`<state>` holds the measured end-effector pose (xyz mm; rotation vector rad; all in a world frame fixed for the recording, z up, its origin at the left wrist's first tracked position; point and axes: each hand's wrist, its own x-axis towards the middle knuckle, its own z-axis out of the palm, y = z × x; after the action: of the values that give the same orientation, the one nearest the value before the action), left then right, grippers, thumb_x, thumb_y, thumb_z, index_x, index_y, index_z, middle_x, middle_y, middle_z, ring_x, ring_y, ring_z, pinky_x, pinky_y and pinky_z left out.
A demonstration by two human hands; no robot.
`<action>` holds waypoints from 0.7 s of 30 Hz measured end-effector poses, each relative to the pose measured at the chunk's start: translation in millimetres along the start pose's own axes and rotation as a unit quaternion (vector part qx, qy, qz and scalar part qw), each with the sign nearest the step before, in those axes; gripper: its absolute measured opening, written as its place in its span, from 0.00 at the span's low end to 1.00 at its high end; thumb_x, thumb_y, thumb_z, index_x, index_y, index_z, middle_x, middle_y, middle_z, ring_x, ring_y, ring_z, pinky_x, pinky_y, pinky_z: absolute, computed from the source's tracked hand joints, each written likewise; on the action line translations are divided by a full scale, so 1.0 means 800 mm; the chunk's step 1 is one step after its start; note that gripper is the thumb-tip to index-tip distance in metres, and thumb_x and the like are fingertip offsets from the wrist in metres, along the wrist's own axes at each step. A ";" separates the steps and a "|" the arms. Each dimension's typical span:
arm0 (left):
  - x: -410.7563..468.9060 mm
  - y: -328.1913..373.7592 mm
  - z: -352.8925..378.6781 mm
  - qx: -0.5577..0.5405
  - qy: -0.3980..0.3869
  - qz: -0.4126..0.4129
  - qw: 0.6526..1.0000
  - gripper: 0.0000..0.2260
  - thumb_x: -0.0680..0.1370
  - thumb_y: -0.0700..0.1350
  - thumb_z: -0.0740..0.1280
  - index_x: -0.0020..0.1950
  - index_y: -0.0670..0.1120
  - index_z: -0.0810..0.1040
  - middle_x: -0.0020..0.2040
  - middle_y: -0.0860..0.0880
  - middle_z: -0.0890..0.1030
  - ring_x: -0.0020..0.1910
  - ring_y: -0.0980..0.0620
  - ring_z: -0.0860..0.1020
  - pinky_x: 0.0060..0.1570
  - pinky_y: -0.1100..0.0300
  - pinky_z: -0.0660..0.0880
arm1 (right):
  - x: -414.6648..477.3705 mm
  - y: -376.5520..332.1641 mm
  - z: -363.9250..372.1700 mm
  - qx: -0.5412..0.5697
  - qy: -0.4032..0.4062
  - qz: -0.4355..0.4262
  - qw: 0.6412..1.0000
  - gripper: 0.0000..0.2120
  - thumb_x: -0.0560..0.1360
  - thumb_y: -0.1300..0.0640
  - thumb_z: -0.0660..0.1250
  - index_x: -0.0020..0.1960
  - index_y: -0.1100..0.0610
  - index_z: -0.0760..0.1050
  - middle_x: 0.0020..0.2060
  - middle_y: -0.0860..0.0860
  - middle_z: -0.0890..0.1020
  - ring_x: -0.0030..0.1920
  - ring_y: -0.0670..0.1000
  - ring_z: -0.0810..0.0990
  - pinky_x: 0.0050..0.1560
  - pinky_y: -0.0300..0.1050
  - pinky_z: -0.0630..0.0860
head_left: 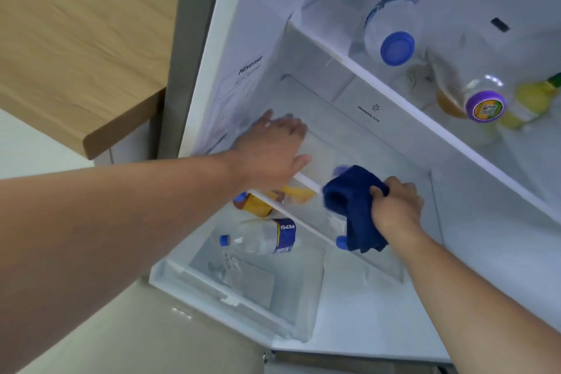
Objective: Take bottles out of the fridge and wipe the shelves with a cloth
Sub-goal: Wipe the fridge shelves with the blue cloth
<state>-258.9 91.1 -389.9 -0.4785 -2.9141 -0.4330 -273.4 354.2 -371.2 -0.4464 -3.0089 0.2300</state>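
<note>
Two hands are inside the open fridge (243,39), both at the glass shelf (349,155) in the middle. Your left hand (273,146) lies flat on the shelf's left side, fingers spread and stretched toward the side wall, palm down, thumb reaching along the white front edge. It grips nothing. Your right hand (394,206) is closed around a dark blue cloth (352,200), fingers curled into the bunched fabric; the cloth bulges out to the left of your knuckles and a fold hangs down past the front edge of the shelf, beside your wrist.

Below your left hand, under the glass, an orange-yellow bottle (258,203) lies on its side. Further down, below and between your two hands, a clear bottle with a blue cap and a Pepsi label (261,237) lies on its side above the clear drawer (230,291). A small blue cap (341,242) peeks out just left of the hanging cloth.

Above your right hand, on the upper shelf (425,121), stands a clear bottle with a blue cap (394,30). To its right is a bottle with a purple-rimmed cap (484,100), and just beside that a yellow bottle (531,97). Well left of your left arm, a wooden counter (76,39) sits outside the fridge.
</note>
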 end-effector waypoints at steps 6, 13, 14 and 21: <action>0.011 -0.015 0.020 0.101 -0.053 -0.073 0.991 0.36 0.82 0.63 0.45 0.81 0.37 0.48 0.82 0.40 0.50 0.81 0.44 0.48 0.78 0.48 0.47 | 0.019 0.030 -0.022 -0.055 0.069 0.037 0.995 0.25 0.76 0.43 0.64 0.68 0.53 0.66 0.66 0.61 0.65 0.65 0.63 0.66 0.63 0.58 0.69; 0.028 -0.013 0.025 0.101 -0.075 -0.022 0.992 0.34 0.83 0.60 0.44 0.81 0.38 0.45 0.82 0.41 0.47 0.81 0.46 0.45 0.78 0.51 0.44 | -0.001 -0.022 0.021 -0.028 -0.052 -0.009 0.998 0.27 0.81 0.47 0.51 0.76 0.58 0.58 0.77 0.59 0.60 0.72 0.65 0.62 0.70 0.61 0.66; 0.028 -0.014 0.026 0.103 -0.073 -0.021 0.992 0.34 0.83 0.60 0.45 0.81 0.38 0.45 0.82 0.40 0.48 0.81 0.46 0.45 0.78 0.51 0.44 | 0.004 -0.037 0.018 -0.040 -0.036 -0.035 0.998 0.24 0.82 0.56 0.52 0.76 0.60 0.58 0.78 0.59 0.58 0.73 0.64 0.62 0.71 0.59 0.66; 0.020 -0.021 0.020 0.092 -0.067 -0.019 0.993 0.53 0.69 0.76 0.34 0.81 0.37 0.48 0.82 0.39 0.51 0.80 0.46 0.49 0.78 0.51 0.47 | -0.080 0.004 0.019 0.109 0.002 -0.163 0.981 0.23 0.80 0.40 0.55 0.70 0.48 0.72 0.68 0.48 0.76 0.70 0.53 0.71 0.70 0.57 0.68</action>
<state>-280.9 85.6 -406.0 -0.4413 -3.0585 -0.1382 -212.7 336.5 -391.1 0.0655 -2.9461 0.5201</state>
